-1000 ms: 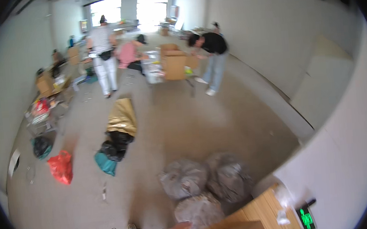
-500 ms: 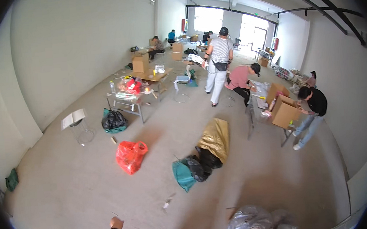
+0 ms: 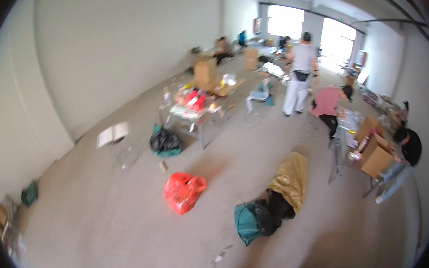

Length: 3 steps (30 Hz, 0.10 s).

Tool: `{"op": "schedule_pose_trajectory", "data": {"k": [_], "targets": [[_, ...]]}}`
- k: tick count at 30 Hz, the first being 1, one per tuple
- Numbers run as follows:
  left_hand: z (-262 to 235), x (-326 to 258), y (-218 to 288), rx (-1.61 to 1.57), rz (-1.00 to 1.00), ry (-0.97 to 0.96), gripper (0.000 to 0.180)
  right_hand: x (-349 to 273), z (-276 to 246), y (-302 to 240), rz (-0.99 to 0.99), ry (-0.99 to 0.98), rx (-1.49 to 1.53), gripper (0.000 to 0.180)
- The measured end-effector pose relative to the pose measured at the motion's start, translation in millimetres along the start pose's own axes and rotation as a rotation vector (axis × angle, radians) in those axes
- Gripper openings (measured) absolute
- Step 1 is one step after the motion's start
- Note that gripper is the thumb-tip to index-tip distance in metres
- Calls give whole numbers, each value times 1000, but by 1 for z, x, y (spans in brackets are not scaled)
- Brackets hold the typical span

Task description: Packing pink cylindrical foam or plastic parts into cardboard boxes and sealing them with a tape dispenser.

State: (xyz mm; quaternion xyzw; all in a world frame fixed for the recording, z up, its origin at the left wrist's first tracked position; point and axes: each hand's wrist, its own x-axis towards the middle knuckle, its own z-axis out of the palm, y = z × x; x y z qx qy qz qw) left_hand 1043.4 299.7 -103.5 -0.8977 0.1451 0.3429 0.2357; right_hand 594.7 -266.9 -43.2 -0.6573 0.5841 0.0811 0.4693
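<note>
A bright red plastic bag (image 3: 183, 191) is seen on the pale grey concrete floor (image 3: 106, 235). A teal bag (image 3: 246, 223) and a black bag (image 3: 267, 213) are lying by a golden-yellow sack (image 3: 290, 178). Another black bag (image 3: 165, 141) is placed near the table (image 3: 199, 110). The walls (image 3: 115, 51) are painted off-white. Brown cardboard boxes (image 3: 377, 153) are shown at the right, plain and unpatterned.

A bare concrete floor (image 3: 105, 230) carries loose bags. Taking the red bag (image 3: 183, 191) as landmark: a black bag (image 3: 165, 141) lies beyond it, beside a cluttered table (image 3: 199, 107); a teal bag (image 3: 246, 223), a second black bag (image 3: 274, 208) and a gold sack (image 3: 290, 178) lie to its right.
</note>
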Motion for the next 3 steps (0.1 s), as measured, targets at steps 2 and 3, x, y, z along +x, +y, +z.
{"op": "schedule_pose_trajectory", "data": {"k": [2,3], "targets": [[-2,11,8,-37,-14,-11,19,59,-8,-49,-57,-14,-254,43],[10,1,7,-52,-26,-43,19,83,-3,-101,-82,36,-470,42]]}}
